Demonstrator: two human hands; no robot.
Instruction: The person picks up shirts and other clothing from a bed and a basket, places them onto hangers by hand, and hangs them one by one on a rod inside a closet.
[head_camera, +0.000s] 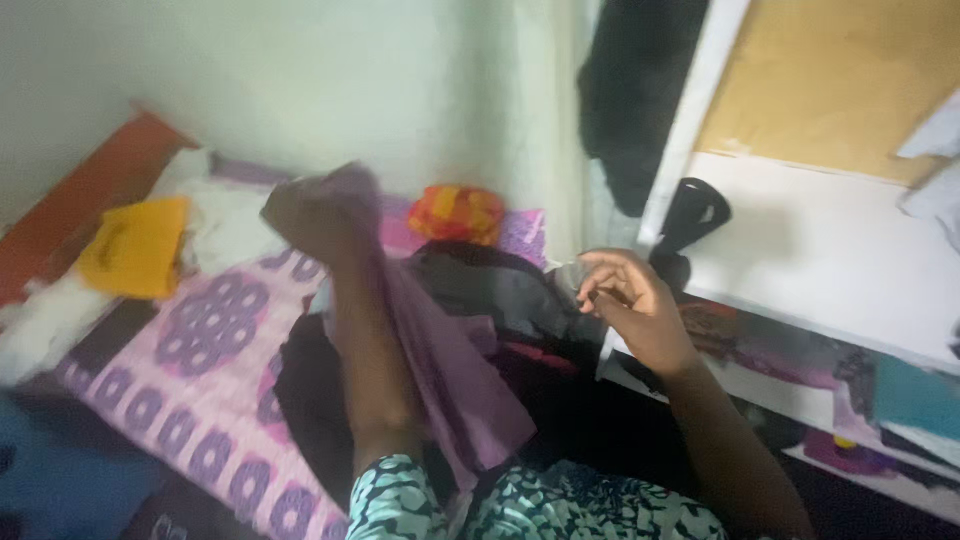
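From the head camera, the left hand (318, 215) is raised and clenched on a soft purple cloth (440, 370) that hangs below the fist along the forearm. To its right, well apart, the right hand (632, 300) hovers empty, fingers (605, 262) loosely curled, above dark bundled clothes (500, 290) on the purple-patterned bedsheet (200, 330).

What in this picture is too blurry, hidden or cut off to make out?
- Left hand, head view: motion blur hides the fingers gripping the purple cloth.
- Dark clothes pile: the cloth and forearm cover part; single garments cannot be told apart.
- Black object on the white shelf: too blurred to identify.
- Lower shelf items: cut off by the right edge, smeared.
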